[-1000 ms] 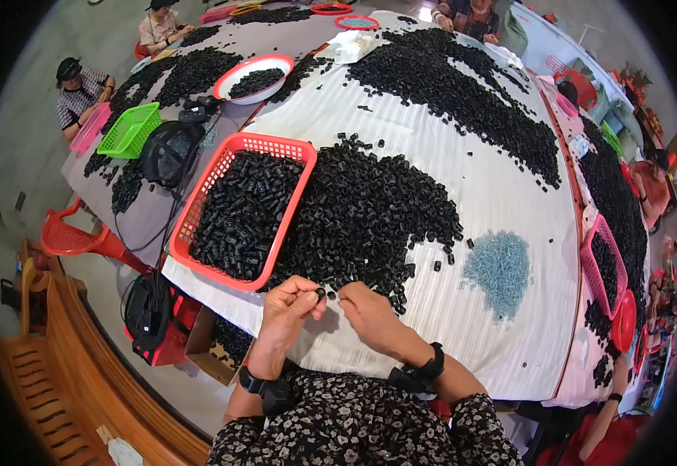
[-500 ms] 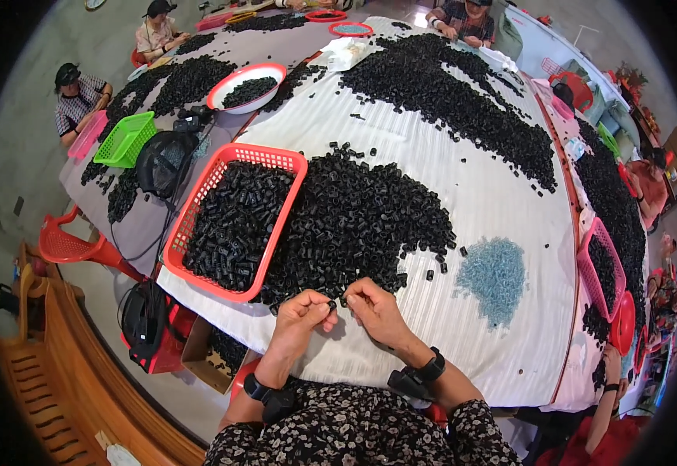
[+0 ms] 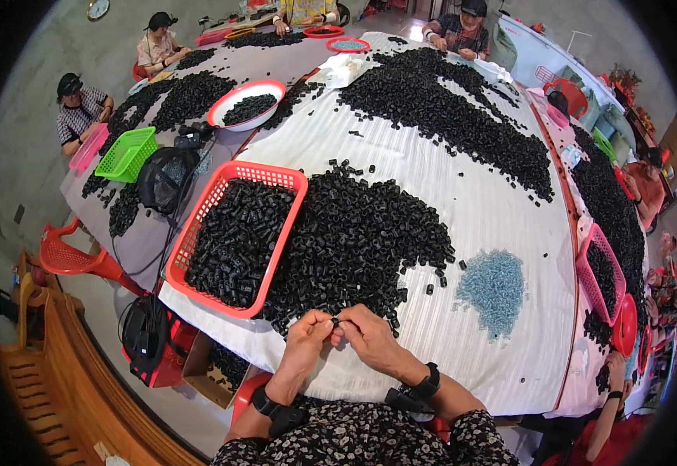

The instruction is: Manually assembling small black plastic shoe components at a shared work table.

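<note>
In front of me, at the near edge of the black heap, my left hand (image 3: 306, 346) pinches a small black plastic piece (image 3: 335, 320). My right hand (image 3: 371, 339) meets it there, thumb and fingers closed at the same piece. Whatever the right fingertips hold is too small and covered to make out. Just beyond both hands spreads a heap of short black plastic tube pieces (image 3: 362, 225). A red plastic basket (image 3: 279, 268) full of similar black pieces stands left of the heap. On the right lies a small pile of clear bluish pieces (image 3: 492, 293).
White cloth (image 3: 501, 373) covers the table. Farther off are another long black heap (image 3: 447, 109), a red-rimmed white basin (image 3: 247, 124), a green basket (image 3: 126, 155) and a black mesh fan (image 3: 166, 180). Several people sit around the table. A pink basket (image 3: 600, 272) stands at the right.
My hands have come together; the right fingertips now meet the black piece in my left, where a gap showed before. The whole view has tilted up slightly.
</note>
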`<state>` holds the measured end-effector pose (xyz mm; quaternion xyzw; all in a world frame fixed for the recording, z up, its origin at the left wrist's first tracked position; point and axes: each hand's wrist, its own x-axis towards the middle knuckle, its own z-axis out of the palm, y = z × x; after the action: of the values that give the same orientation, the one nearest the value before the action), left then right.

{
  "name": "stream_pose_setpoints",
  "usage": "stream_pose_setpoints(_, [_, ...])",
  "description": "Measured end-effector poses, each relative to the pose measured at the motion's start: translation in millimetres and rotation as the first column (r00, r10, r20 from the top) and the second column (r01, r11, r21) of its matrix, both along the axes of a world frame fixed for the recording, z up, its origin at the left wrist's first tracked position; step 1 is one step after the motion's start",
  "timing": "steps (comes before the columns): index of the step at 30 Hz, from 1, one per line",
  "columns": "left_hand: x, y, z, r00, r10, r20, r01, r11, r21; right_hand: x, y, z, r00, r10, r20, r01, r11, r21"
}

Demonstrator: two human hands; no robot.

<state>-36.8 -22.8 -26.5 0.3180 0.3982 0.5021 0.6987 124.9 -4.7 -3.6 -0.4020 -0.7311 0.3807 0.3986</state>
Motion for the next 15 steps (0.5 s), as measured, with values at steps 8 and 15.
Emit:
stream_pose_setpoints(8, [-1.5,1.9,3.4,1.0,0.002,0.018,-0.002,1.0,-0.017,-0.3,-1.5,3.6,0.998,-0.009,-0.059,-0.004,0.977,-0.214])
stream_pose_setpoints(15, [-1.3,-2.1,-0.4,1.0,-0.016,-0.014,0.016,1.0,0.011,0.8,-0.4,2.0,0.994,-0.061,-0.094,0.041,0.979,-0.198])
